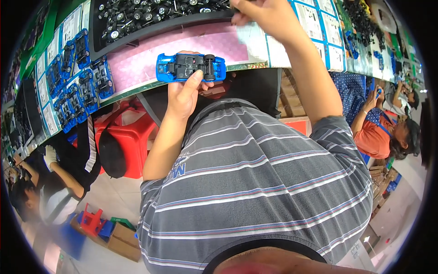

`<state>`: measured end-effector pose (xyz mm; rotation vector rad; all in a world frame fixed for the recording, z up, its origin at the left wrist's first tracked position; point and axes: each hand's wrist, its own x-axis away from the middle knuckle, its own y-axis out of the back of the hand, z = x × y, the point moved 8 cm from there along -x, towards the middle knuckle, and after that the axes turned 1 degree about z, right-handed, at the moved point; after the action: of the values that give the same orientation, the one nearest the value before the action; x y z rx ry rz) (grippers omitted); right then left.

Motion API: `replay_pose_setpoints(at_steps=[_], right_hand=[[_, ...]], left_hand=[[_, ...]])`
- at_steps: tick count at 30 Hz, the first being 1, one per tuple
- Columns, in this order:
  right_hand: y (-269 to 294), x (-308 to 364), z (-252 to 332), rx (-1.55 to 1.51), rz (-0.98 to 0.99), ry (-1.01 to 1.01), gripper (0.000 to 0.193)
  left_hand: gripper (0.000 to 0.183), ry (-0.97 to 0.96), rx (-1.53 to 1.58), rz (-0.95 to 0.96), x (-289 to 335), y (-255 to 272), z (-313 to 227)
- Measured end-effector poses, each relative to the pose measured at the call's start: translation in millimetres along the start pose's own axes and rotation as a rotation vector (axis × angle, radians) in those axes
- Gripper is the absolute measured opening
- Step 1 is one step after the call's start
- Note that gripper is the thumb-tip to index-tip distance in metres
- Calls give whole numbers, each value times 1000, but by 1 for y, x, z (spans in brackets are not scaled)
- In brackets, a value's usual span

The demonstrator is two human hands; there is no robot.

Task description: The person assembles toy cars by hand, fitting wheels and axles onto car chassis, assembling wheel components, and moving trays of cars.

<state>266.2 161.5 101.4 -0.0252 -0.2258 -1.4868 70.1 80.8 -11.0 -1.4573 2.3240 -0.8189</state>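
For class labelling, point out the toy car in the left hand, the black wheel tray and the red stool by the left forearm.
Toy car (186, 67): head view, dark underside.
Black wheel tray (182, 22): head view, near rim.
Red stool (136, 140): head view, its side.

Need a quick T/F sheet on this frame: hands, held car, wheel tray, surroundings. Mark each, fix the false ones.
1. The left hand holds a blue toy car, underside toward the camera. True.
2. Both hands grip that car. False: only the left does; the right hand is near the right end of the black tray.
3. The black tray holds many small wheels. True.
4. No other cars lie at the left. False: several other blue cars lie there.
5. The stool beside the left forearm is green. False: that stool is red.
6. A pink sheet shows in front of the tray. True.
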Motion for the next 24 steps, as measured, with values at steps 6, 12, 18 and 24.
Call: replay_pose_setpoints(at_steps=[6,12,18,24], right_hand=[[-77,43,15,431,69,352,20],[-114,34,5,760,50,505,29],[-102,29,21,560,61,404,29],[-51,20,-25,819,-98,547,15]], left_hand=[[45,88,-33,22,0,2,17],[54,-3,-58,104,2,-6,2],[38,106,-18,1,19,21,4],[55,-240,-281,-67,68,64,-67]])
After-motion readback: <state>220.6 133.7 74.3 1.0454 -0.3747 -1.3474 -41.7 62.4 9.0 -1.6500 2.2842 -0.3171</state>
